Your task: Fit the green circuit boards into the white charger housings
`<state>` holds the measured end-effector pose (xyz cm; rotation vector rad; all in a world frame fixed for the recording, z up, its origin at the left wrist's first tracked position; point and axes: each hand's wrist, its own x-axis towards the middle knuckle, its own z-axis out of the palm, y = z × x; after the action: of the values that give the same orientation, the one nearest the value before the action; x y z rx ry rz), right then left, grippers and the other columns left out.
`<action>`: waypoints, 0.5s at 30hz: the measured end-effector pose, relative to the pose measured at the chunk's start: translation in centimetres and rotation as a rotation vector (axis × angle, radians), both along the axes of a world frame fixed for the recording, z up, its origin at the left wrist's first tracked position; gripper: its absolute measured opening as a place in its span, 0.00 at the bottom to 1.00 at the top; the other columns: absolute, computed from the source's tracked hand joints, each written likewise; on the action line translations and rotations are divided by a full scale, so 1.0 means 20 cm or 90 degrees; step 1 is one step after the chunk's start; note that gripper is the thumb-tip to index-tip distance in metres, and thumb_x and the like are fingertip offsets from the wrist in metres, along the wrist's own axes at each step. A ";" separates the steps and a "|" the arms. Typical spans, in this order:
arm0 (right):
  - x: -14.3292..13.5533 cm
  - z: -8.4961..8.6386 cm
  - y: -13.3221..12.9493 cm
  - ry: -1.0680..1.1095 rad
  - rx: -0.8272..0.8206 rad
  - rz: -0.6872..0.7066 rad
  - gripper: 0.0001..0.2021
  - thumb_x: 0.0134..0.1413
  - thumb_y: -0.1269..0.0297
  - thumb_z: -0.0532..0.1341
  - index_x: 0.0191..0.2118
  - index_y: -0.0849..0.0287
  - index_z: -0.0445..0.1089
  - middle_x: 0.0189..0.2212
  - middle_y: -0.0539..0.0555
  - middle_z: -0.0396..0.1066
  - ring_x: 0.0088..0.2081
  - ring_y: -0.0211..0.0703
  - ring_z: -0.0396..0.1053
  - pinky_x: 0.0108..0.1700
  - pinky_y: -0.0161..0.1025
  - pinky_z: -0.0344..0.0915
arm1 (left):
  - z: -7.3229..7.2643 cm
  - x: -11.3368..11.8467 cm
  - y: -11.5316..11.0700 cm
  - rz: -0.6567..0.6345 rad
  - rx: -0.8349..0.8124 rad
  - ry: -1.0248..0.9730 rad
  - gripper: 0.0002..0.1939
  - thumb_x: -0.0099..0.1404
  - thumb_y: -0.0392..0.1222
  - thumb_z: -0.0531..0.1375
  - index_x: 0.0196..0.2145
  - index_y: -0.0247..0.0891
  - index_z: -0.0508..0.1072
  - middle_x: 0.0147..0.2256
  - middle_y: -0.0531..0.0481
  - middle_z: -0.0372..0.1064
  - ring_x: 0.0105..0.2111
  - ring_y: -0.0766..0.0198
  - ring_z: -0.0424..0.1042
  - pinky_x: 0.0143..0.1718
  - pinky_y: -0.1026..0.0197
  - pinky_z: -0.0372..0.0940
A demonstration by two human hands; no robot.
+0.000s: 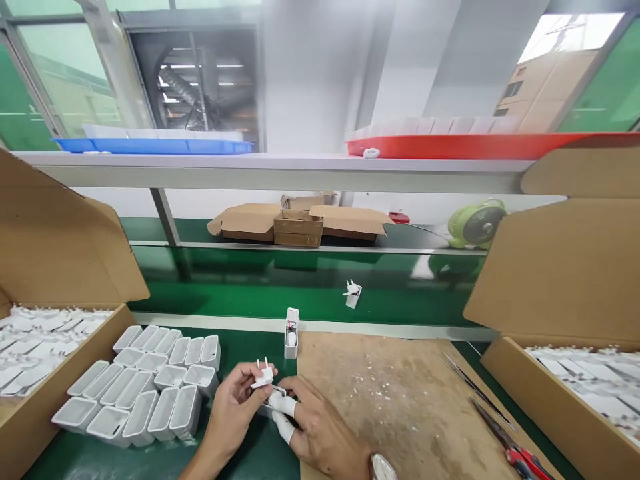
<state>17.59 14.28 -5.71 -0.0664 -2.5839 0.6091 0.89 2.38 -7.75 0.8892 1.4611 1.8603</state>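
Observation:
Between the thumb and fingers of my left hand [231,401] is a white two-pin plug piece [263,376], its pins pointing up. My right hand [323,427], with white covers on two fingertips, grips a white plastic casing [267,409] right beside the plug piece. Fingers hide most of that casing, and I cannot tell whether the two parts touch. Just beyond my hands stands an open white casing [291,333] with small parts and wire inside. To the left of my left hand, several empty white casings [143,387] stand in rows.
Cardboard boxes of white parts flank me, left [113,337] and right [560,387]. Tweezers [477,389] and red-handled pliers [510,443] lie on the brown board [400,393]. A plug unit [353,293] sits on the green belt [240,297]. A shelf [300,170] crosses above.

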 end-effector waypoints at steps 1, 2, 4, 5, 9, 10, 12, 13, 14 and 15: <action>0.00 -0.01 0.00 -0.001 0.010 -0.005 0.17 0.68 0.74 0.58 0.58 0.54 0.73 0.53 0.61 0.74 0.52 0.51 0.74 0.55 0.47 0.76 | 0.00 0.00 -0.01 -0.003 0.000 0.041 0.20 0.64 0.59 0.72 0.38 0.39 0.79 0.49 0.38 0.80 0.54 0.46 0.80 0.58 0.48 0.74; 0.00 -0.02 0.00 -0.005 0.023 -0.011 0.18 0.66 0.75 0.59 0.58 0.54 0.72 0.55 0.62 0.73 0.53 0.52 0.74 0.57 0.48 0.76 | 0.00 0.01 -0.02 -0.018 -0.003 0.092 0.19 0.67 0.59 0.69 0.40 0.39 0.82 0.52 0.37 0.78 0.57 0.46 0.78 0.61 0.48 0.72; 0.00 -0.03 -0.01 -0.019 0.057 -0.019 0.21 0.62 0.76 0.59 0.58 0.56 0.72 0.58 0.64 0.71 0.55 0.54 0.73 0.59 0.48 0.75 | 0.00 0.02 -0.05 -0.057 -0.016 0.203 0.20 0.73 0.58 0.62 0.50 0.43 0.84 0.62 0.37 0.72 0.65 0.45 0.71 0.69 0.46 0.65; 0.01 -0.04 -0.01 -0.028 0.072 -0.021 0.22 0.60 0.77 0.59 0.58 0.57 0.72 0.59 0.65 0.70 0.56 0.54 0.72 0.60 0.49 0.75 | 0.00 0.04 -0.07 -0.071 -0.023 0.252 0.21 0.76 0.58 0.59 0.56 0.46 0.82 0.66 0.39 0.68 0.68 0.46 0.67 0.72 0.45 0.62; 0.02 -0.02 -0.04 -0.073 0.080 -0.036 0.22 0.58 0.76 0.60 0.57 0.57 0.72 0.64 0.65 0.66 0.58 0.54 0.72 0.62 0.46 0.74 | -0.01 0.09 -0.09 -0.048 -0.006 0.311 0.22 0.79 0.56 0.54 0.64 0.53 0.76 0.71 0.44 0.63 0.72 0.49 0.63 0.75 0.45 0.57; 0.02 -0.02 -0.04 -0.089 0.080 -0.042 0.23 0.57 0.76 0.60 0.58 0.57 0.72 0.66 0.65 0.64 0.58 0.53 0.73 0.62 0.45 0.73 | -0.01 0.10 -0.09 -0.043 0.014 0.316 0.22 0.79 0.55 0.54 0.64 0.54 0.76 0.70 0.44 0.64 0.71 0.49 0.64 0.74 0.45 0.58; 0.02 -0.02 -0.04 -0.128 0.095 -0.056 0.27 0.53 0.76 0.62 0.60 0.57 0.70 0.69 0.65 0.62 0.58 0.55 0.74 0.61 0.45 0.74 | -0.01 0.10 -0.08 -0.033 0.052 0.333 0.21 0.81 0.54 0.52 0.61 0.52 0.79 0.68 0.43 0.65 0.68 0.50 0.68 0.72 0.46 0.62; 0.03 -0.02 -0.04 -0.141 0.113 -0.061 0.28 0.52 0.76 0.62 0.61 0.58 0.69 0.69 0.66 0.61 0.57 0.56 0.74 0.60 0.46 0.75 | -0.01 0.09 -0.07 -0.032 0.058 0.350 0.21 0.81 0.53 0.52 0.59 0.51 0.80 0.67 0.41 0.66 0.67 0.50 0.70 0.70 0.47 0.65; 0.03 -0.03 -0.03 -0.148 0.134 -0.063 0.29 0.52 0.75 0.62 0.62 0.59 0.69 0.69 0.68 0.61 0.57 0.58 0.75 0.60 0.47 0.75 | 0.00 0.08 -0.07 -0.027 0.054 0.373 0.20 0.80 0.52 0.53 0.57 0.50 0.82 0.66 0.40 0.68 0.65 0.50 0.72 0.68 0.48 0.68; 0.03 -0.03 -0.03 -0.149 0.156 -0.062 0.29 0.53 0.75 0.62 0.62 0.60 0.68 0.69 0.69 0.62 0.58 0.59 0.75 0.59 0.48 0.76 | 0.00 0.07 -0.06 -0.017 0.042 0.398 0.18 0.79 0.51 0.55 0.54 0.48 0.83 0.64 0.39 0.70 0.63 0.50 0.74 0.65 0.49 0.71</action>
<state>18.24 13.77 -6.38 -0.1920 -2.8403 0.2586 2.28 1.18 -7.73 1.6156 1.7279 1.6924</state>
